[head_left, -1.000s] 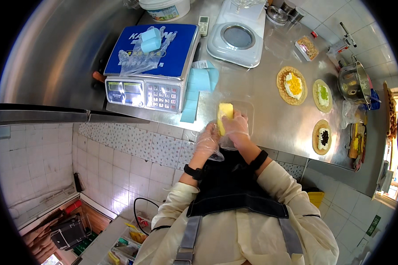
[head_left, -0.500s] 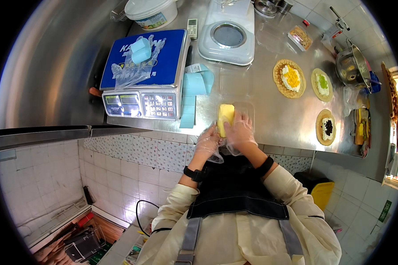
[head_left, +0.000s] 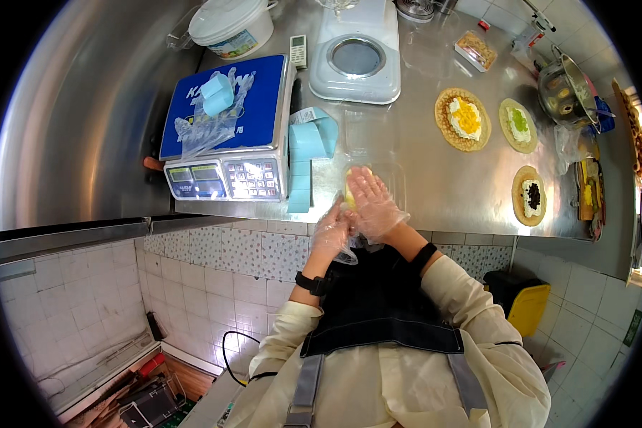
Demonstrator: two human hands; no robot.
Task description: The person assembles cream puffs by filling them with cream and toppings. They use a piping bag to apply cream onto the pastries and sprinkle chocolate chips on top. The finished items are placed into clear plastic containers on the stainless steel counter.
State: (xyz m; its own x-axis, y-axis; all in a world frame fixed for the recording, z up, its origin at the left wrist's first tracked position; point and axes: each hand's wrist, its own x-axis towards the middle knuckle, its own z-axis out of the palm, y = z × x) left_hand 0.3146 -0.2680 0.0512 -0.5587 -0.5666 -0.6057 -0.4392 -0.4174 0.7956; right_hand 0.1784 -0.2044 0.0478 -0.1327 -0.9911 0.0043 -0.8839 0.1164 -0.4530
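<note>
Covering most of the yellow roll (head_left: 349,190), the right hand (head_left: 373,207) lies flat.

Bright light fills the room around me; white glare streaks the steel counter (head_left: 424,192) and metal panel (head_left: 96,121); straight lines bow toward black, rounded corners.

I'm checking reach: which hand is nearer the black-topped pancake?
Right. The right hand is over the yellow roll, left of the pancake; the left hand is farther left, close beside the right.
</note>
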